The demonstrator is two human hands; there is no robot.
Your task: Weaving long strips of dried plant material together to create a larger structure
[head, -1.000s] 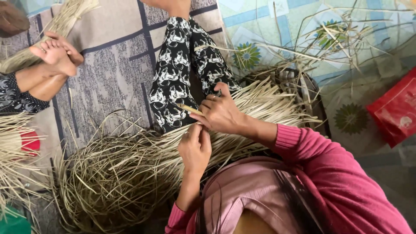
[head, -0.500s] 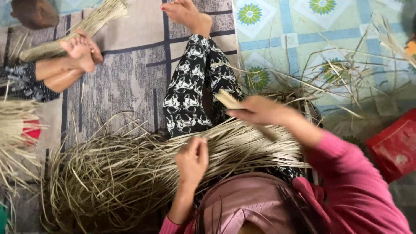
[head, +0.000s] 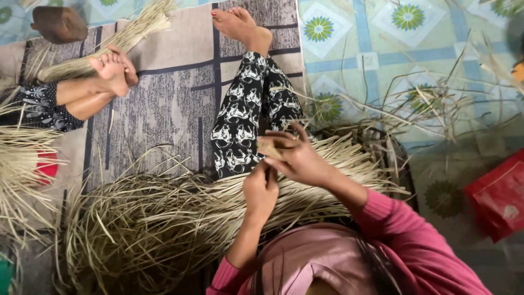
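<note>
Head view: left hand (head: 260, 188) pinches, fingers closed, the dried straw strips (head: 218, 199) lying across the person's lap over the patterned leg (head: 240, 123). Right hand (head: 297, 158) is closed around a small pale wooden tool (head: 269, 147) just above. The strips look light, springy and brittle; best gripped near the bundled middle. Half a second ago the right hand was raised and apart; now both hands meet.

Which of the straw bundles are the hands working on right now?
The big bundle lying across the person's lap: the left hand and right hand meet over it. The bundle at the left edge and the bundle at the top lie untouched by them.
</note>
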